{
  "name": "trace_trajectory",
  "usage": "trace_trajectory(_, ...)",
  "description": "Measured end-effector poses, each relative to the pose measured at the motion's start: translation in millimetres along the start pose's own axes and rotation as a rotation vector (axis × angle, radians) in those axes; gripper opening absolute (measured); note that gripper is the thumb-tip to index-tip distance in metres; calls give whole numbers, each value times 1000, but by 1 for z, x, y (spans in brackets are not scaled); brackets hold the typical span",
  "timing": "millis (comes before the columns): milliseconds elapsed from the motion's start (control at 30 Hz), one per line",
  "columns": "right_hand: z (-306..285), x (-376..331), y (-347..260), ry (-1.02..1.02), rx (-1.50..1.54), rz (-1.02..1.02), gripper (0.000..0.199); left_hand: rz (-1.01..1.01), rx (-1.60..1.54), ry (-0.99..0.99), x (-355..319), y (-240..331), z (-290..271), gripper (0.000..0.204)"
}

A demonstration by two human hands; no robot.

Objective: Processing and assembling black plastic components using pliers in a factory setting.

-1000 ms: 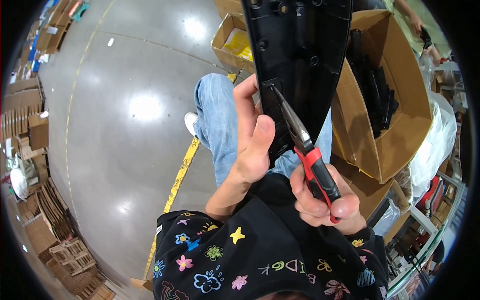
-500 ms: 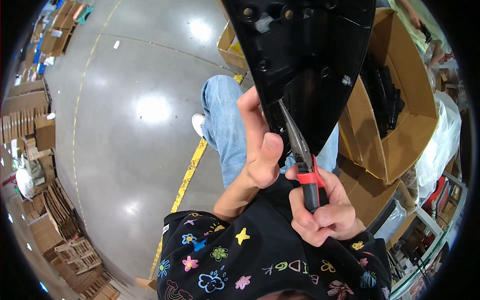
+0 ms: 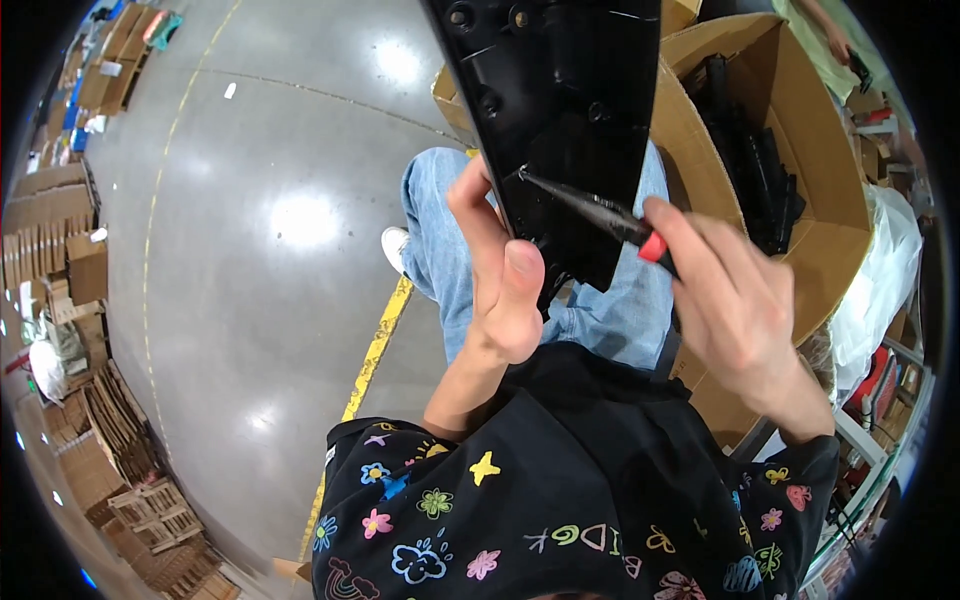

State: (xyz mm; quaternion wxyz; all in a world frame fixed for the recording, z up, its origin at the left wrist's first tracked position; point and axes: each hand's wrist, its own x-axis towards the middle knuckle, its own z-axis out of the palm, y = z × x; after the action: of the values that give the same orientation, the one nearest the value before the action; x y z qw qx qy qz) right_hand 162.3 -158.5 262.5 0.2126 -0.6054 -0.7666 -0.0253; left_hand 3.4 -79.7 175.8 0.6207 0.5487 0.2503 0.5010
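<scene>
A large black moulded plastic panel (image 3: 560, 100) with several round bosses tilts up above my lap. My left hand (image 3: 500, 270) grips its lower left edge, fingers behind and the thumb at the near side. In my right hand (image 3: 735, 290) are needle-nose pliers (image 3: 600, 212) with red and black handles, the fist wrapped round the grips. Their thin jaws reach left across the panel, and the tip is at a small light spot near its left edge. Whether the tip pinches anything is too small to tell.
An open cardboard box (image 3: 820, 190) holding black plastic parts (image 3: 765, 190) stands at my right, beside clear plastic sheeting (image 3: 880, 280). Another person's arm (image 3: 825, 25) shows at the top right. A yellow floor line (image 3: 375, 355) runs left of my leg. Stacked cardboard (image 3: 125, 420) lines the far left.
My right hand has swung out to the right and turned over, so the pliers now lie more sideways across the panel. The panel has shifted left, with my left hand still on it.
</scene>
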Motion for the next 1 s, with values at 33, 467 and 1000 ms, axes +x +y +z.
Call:
trace_trajectory(33, -1, 4, 6, -13, -81, -19, 54, -9, 1, 24, 1, 0, 1, 73)
trace_trajectory(467, 50, 14, -12, 412, 1401, 724, 61, 186, 378, -147, 4, 4, 23, 64)
trace_trajectory(1000, 39, 2, -7, 340, 1757, 644, 58, -414, -162, -250, 16, 50, 14, 75)
